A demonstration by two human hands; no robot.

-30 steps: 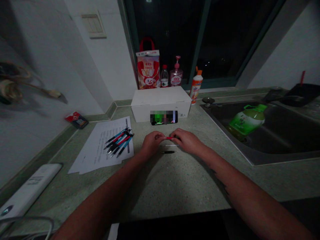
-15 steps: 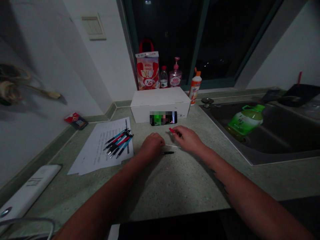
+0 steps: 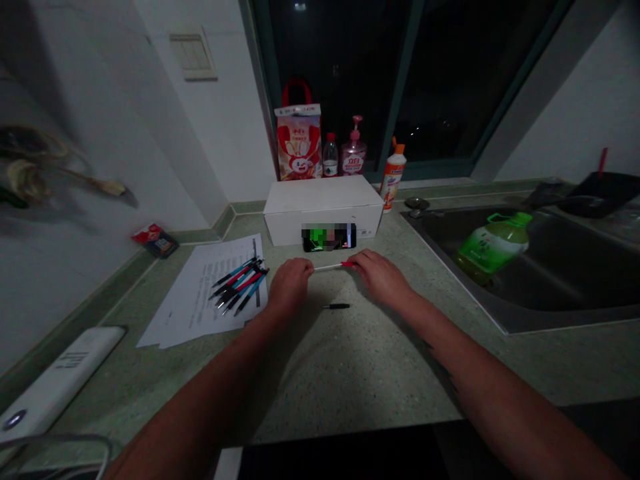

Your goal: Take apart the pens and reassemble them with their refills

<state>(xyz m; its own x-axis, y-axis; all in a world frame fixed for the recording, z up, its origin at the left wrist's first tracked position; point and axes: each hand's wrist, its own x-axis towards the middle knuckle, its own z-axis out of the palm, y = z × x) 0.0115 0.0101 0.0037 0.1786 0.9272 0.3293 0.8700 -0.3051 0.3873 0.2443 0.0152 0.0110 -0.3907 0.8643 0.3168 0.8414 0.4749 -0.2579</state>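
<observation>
Over the counter my left hand [image 3: 291, 283] pinches one end of a thin white pen refill [image 3: 327, 268]. Its other end meets a short red pen barrel [image 3: 347, 265], which the fingers of my right hand [image 3: 381, 275] hold closed around it. Whether the refill's tip is inside the barrel or only touching it, I cannot tell. Below both hands, a small black pen part [image 3: 337, 306] lies on the counter. A pile of blue, red and black pens [image 3: 240, 285] rests on printed sheets [image 3: 193, 293] to the left.
Behind my hands, a phone [image 3: 330, 238] leans on a white box [image 3: 323, 197]. Bottles and a red bag [image 3: 299, 143] stand behind it. To the right is a sink [image 3: 550, 293] with a green jug [image 3: 495, 247]. A white device [image 3: 65, 380] lies at left.
My left hand has moved up and slightly left, raising the refill from near the black part to the red barrel. The barrel has turned nearly level in my right hand.
</observation>
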